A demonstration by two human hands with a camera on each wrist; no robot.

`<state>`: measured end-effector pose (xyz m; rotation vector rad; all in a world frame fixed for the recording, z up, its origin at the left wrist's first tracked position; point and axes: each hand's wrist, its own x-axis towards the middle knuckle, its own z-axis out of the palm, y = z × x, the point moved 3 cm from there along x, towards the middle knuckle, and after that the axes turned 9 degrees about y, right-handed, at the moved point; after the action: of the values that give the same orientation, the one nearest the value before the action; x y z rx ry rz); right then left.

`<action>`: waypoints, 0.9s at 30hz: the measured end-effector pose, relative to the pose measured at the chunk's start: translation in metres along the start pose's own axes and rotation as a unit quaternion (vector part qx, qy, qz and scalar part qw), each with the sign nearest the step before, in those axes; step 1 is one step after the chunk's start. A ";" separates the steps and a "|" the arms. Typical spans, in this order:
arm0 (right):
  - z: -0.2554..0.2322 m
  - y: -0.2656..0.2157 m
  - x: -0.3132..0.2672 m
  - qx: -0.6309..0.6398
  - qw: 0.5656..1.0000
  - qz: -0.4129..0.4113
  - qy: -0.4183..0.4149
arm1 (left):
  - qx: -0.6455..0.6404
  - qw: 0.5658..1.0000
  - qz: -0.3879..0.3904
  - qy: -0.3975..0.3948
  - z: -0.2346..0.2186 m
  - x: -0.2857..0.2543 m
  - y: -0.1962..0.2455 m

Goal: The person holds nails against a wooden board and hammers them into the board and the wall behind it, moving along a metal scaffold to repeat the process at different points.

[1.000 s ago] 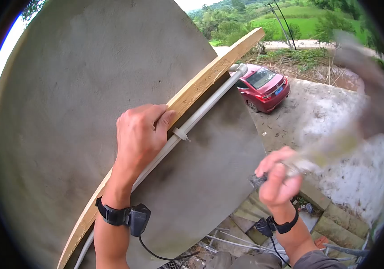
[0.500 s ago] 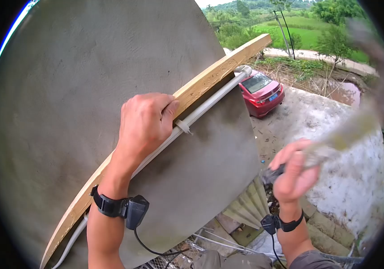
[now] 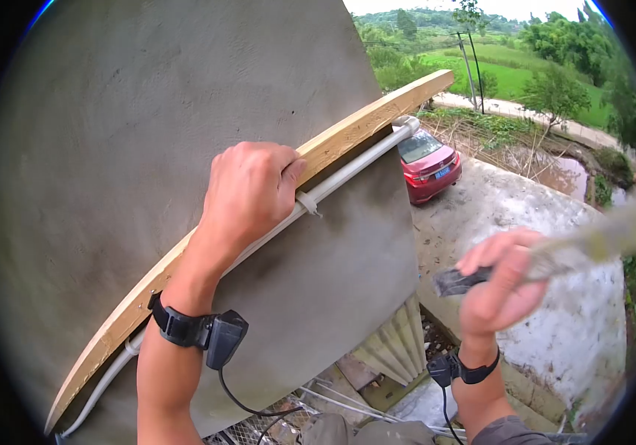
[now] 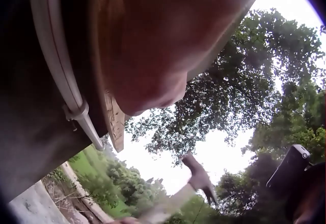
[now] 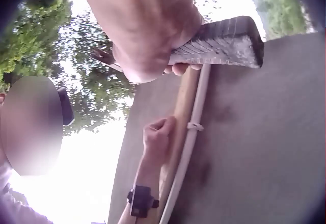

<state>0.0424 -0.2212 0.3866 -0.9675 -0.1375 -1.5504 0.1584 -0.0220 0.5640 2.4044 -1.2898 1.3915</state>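
My left hand (image 3: pixel 251 189) grips a long pale wooden batten (image 3: pixel 362 122) lying slantwise along a grey plastered wall. Its thumb is on the batten's near side. My right hand (image 3: pixel 499 285) is raised to the right, apart from the batten, with its fingers curled round a hammer (image 3: pixel 592 241). The dark grip end of the handle pokes out below the fist, and the shaft is blurred in the head view. In the left wrist view the claw hammer's head (image 4: pixel 198 175) is up against the sky. A white pipe (image 3: pixel 355 167) with a clip (image 3: pixel 307 202) runs just under the batten.
The plastered wall (image 3: pixel 147 111) fills the left and middle. Far below are a red car (image 3: pixel 430 170), a concrete yard (image 3: pixel 555 222) and corrugated sheets (image 3: pixel 392 341). Cables (image 3: pixel 258 411) hang from the wrist cameras. Wire mesh and thin pipes lie at the bottom.
The head view has shifted. My right hand has drawn farther right from the left hand with the hammer, whose head has left the head view. The left hand keeps its grip on the batten.
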 end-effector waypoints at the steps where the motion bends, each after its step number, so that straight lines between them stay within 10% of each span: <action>1: 0.008 -0.006 0.001 0.076 0.995 -0.044 0.055 | 0.001 1.000 -0.001 0.002 0.001 0.000 -0.001; 5: 0.015 0.073 -0.064 -0.045 0.995 -0.086 -0.037 | -0.005 1.000 -0.002 -0.001 0.001 0.000 -0.002; 7: 0.029 0.096 -0.078 -0.238 0.958 0.055 -0.149 | -0.003 1.000 -0.006 -0.004 0.001 -0.003 0.000; 11: 0.008 0.049 -0.050 -0.042 0.987 0.122 -0.094 | -0.010 1.000 0.001 0.005 0.002 -0.002 -0.002; 16: 0.018 0.006 -0.022 0.163 0.977 -0.058 0.122 | -0.010 1.000 0.003 0.005 0.002 0.000 -0.003; 22: 0.014 0.084 -0.054 -0.240 0.960 0.047 -0.139 | -0.013 0.999 0.018 0.023 0.004 0.000 -0.005; 27: -0.003 0.028 -0.022 -0.026 0.999 0.005 -0.031 | -0.013 1.000 0.009 0.010 0.003 0.001 -0.003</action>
<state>0.0632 -0.2131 0.3586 -1.0560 -0.1356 -1.5229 0.1631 -0.0217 0.5640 2.3608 -1.3200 1.3904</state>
